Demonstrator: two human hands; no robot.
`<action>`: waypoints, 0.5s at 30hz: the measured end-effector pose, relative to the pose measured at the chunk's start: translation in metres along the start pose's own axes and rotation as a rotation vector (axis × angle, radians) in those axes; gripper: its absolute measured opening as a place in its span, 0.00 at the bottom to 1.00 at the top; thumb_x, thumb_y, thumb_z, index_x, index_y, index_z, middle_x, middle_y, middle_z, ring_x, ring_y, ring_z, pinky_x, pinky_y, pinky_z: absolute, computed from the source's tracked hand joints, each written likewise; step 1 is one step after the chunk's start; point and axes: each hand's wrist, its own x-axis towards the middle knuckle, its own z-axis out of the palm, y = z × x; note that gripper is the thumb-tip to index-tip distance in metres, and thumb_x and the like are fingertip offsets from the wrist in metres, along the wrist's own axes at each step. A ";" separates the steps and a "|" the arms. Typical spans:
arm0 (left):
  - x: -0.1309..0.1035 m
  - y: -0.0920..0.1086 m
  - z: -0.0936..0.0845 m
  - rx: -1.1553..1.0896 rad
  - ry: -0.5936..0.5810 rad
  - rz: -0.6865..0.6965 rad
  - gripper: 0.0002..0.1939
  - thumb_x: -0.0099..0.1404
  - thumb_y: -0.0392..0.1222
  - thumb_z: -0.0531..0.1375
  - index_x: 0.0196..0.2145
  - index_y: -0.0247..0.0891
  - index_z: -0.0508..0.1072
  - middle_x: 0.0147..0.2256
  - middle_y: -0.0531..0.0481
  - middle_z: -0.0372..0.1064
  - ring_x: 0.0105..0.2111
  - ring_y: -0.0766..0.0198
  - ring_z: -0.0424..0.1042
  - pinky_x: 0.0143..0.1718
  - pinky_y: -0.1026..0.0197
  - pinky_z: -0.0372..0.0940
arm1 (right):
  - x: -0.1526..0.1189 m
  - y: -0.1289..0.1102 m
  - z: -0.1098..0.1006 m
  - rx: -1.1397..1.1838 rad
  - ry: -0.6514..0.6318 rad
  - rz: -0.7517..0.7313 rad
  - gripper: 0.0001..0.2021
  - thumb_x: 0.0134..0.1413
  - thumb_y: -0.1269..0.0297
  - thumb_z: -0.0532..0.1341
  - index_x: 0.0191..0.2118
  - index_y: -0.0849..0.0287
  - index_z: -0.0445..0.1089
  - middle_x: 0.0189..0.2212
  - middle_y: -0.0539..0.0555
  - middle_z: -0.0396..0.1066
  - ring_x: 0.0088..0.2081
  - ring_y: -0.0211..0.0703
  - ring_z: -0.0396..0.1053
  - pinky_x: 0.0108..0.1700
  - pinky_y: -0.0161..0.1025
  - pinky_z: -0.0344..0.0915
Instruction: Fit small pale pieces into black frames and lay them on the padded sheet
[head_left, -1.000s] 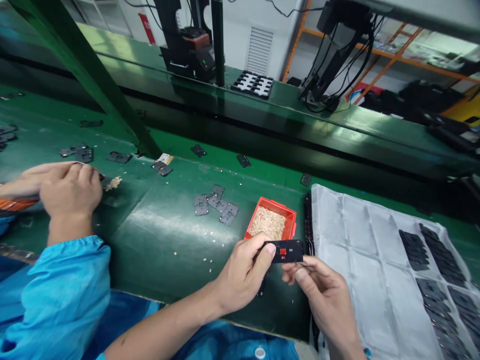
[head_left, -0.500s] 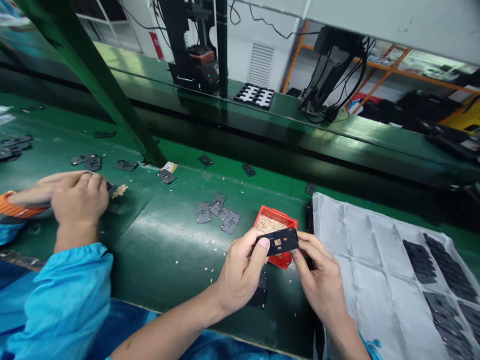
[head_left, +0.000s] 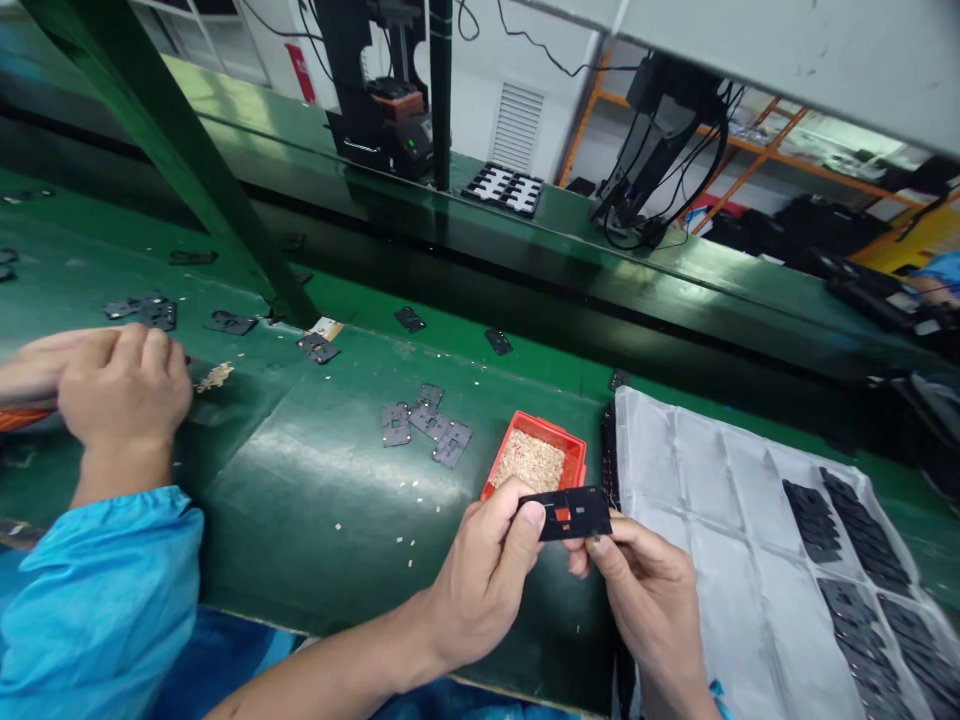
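Black plate (head_left: 585, 512) above green counter (head_left: 300, 520), left hand (head_left: 486, 572) pinching its nine-o'clock end, right hand (head_left: 654, 590) at its four-o'clock corner, cannot tell whether that grip pinches anything, red bin (head_left: 576, 464) at eleven o'clock, white tray (head_left: 664, 450) at three.

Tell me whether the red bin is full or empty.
Partly full: the red bin holds a heap of small tan pieces, with bare red wall showing above them. Its near end is hidden.
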 end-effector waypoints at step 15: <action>-0.003 0.003 0.007 0.118 0.029 0.041 0.17 0.83 0.47 0.47 0.37 0.39 0.65 0.25 0.56 0.61 0.25 0.69 0.62 0.30 0.63 0.59 | -0.019 0.008 0.006 0.113 0.140 0.132 0.12 0.67 0.57 0.67 0.33 0.57 0.78 0.24 0.51 0.75 0.23 0.35 0.69 0.27 0.31 0.68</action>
